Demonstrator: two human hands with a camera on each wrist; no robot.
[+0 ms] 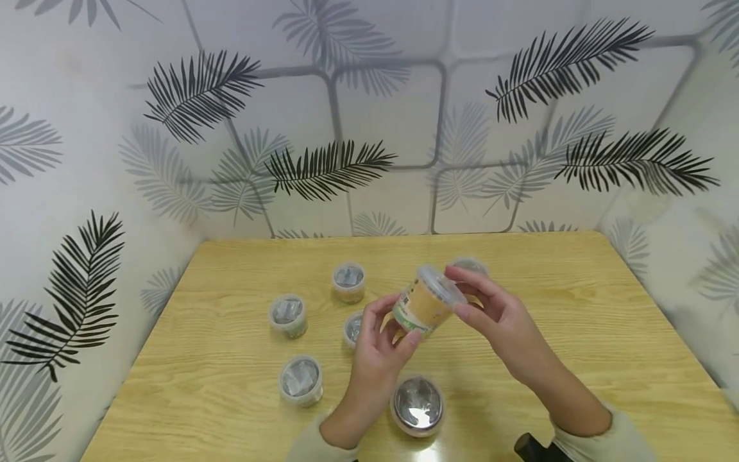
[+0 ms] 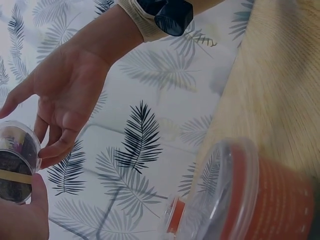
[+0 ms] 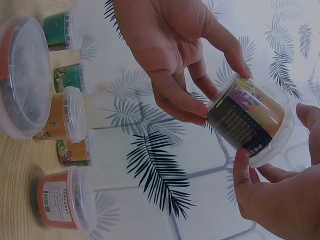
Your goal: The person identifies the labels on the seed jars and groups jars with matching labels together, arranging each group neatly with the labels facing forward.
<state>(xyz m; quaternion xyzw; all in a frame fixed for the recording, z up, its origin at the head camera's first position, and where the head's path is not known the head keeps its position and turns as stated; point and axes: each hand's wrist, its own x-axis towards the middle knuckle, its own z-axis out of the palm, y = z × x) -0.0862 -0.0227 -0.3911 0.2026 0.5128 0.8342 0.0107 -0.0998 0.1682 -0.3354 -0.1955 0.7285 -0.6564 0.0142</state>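
Note:
Above the table, a small lidded plastic tub [image 1: 424, 305] is held tilted, its clear lid up and toward the right. Its wrap is orange with green at the base; a dark printed panel shows on the tub [image 3: 245, 122] in the right wrist view. My left hand [image 1: 376, 350] grips it near the base between thumb and fingers. At the lid end, my right hand [image 1: 508, 324] pinches the rim with thumb and fingertips. Under the hands stands a larger tub [image 1: 418, 405] with a shiny clear lid. A tub [image 1: 353, 328] is partly covered by my left hand.
On the wooden table [image 1: 202, 385], more lidded tubs stand to the left: one at the back [image 1: 348, 282], one mid-left [image 1: 287, 314] and one nearer [image 1: 301, 380]. Another tub [image 1: 470, 264] sits behind my right hand. A leaf-patterned backdrop [image 1: 387, 122] rises behind the table.

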